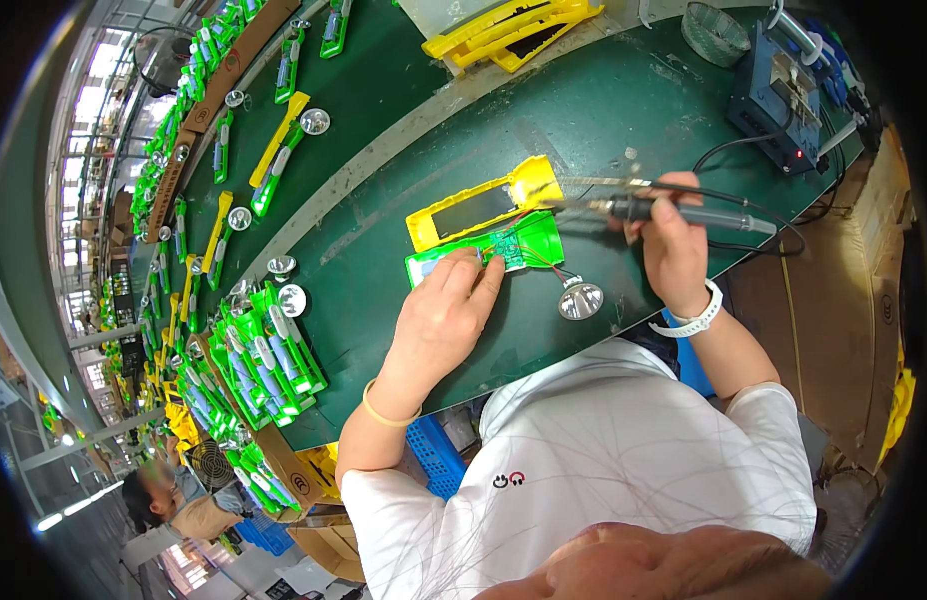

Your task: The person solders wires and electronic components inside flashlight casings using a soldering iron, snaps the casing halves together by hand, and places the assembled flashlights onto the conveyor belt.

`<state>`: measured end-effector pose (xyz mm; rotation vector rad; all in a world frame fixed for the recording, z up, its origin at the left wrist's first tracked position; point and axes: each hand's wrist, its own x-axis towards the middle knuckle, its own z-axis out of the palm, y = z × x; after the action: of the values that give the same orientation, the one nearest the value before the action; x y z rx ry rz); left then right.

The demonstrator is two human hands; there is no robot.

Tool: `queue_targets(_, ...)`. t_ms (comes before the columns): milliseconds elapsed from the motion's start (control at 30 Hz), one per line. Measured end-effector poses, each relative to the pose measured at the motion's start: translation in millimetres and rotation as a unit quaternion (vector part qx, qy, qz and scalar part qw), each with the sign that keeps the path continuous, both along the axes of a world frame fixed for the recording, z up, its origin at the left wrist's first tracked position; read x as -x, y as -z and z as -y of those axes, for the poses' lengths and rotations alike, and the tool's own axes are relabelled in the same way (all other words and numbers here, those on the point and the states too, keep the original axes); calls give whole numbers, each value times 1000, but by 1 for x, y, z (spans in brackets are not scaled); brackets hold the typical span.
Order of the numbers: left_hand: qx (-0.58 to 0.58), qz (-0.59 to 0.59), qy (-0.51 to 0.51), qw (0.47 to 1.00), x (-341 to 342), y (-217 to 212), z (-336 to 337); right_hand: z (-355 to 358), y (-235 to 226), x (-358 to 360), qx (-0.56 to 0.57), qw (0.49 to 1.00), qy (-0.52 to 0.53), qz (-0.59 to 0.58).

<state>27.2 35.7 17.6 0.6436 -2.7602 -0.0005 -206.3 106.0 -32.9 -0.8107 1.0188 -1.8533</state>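
Observation:
My right hand (pixel 675 240) grips a soldering iron (pixel 731 217), its tip end pointing left and smeared by motion. A thin metallic strip or wire (pixel 603 182) lies blurred just above the iron; I cannot make out what it is. With bent fingers, my left hand (pixel 445 312) holds down a green flashlight shell (pixel 545 240) and touches the small circuit board (pixel 507 248) inside it. Thin red and dark wires run from the board. A round silver reflector lamp (pixel 580 299) hangs off them onto the table. Against the green shell's far side rests a yellow shell half (pixel 419 228).
A blue soldering station (pixel 773 110) stands far right, with a mesh bowl (pixel 716 35) beside it. Yellow shells (pixel 508 30) lie at the back. Green flashlight shells (pixel 268 355) crowd a carton at left; others line the conveyor (pixel 348 90). A person (pixel 188 505) sits lower left.

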Motion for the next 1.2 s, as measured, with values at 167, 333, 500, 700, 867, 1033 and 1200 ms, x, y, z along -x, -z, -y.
queue_targets(167, -4, 4, 5, 1000, 0, -1, 1, 18, -25, -2, 16, 990, -53, 131)
queue_targets(333, -131, -169, -35, 976, 24, -9, 7, 25, -60, -28, -1, 941, -132, 311)
queue_targets(500, -236, -245, -116, 933, 54, 20, 20, 51, -62, -26, 43, 953, -161, 255)
queue_targets(700, -142, -186, -87, 968, 49, 28, 22, 79, -16, -1, -55, 984, -131, 103)
queue_targets(867, -182, -217, -108, 953, 26, 28, 21, 46, -16, 5, -109, 969, -167, 145)
queue_targets(1033, -301, -221, -192, 908, 31, 19, 14, 23, -15, 18, -36, 991, -116, 63)
queue_targets(1200, -244, -141, -125, 951, 26, 14, 23, 16, -10, 23, -36, 991, -119, -42)
